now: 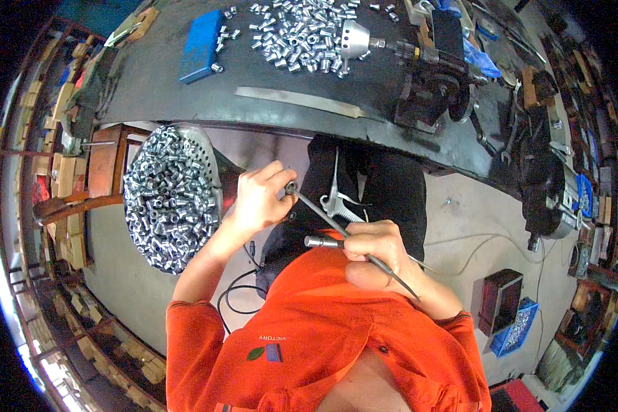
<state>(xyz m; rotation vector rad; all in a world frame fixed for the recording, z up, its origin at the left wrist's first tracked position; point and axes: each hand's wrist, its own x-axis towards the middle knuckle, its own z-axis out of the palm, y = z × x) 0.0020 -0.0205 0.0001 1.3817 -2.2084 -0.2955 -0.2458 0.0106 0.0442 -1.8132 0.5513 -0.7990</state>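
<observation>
My left hand [262, 198] pinches a small metal bushing [292, 187] between thumb and fingers. The tip of a thin grey rod [317, 209], like a round file, meets the bushing; whether it sits inside the hole I cannot tell. My right hand [376, 248] is closed around this rod, whose other end sticks out below the fist. From the same fist a short metal cylinder with a bright end [316, 242] points left. A silver air blow gun [335, 200] lies beyond the rod, over my dark trousers.
To my left, a perforated tray [209, 161] is heaped with metal bushings [168, 206]. More bushings [302, 41] are piled on the dark workbench [151, 89], beside a blue block [202, 44] and a chucked machine [432, 89]. A blue crate [515, 328] stands on the floor at right.
</observation>
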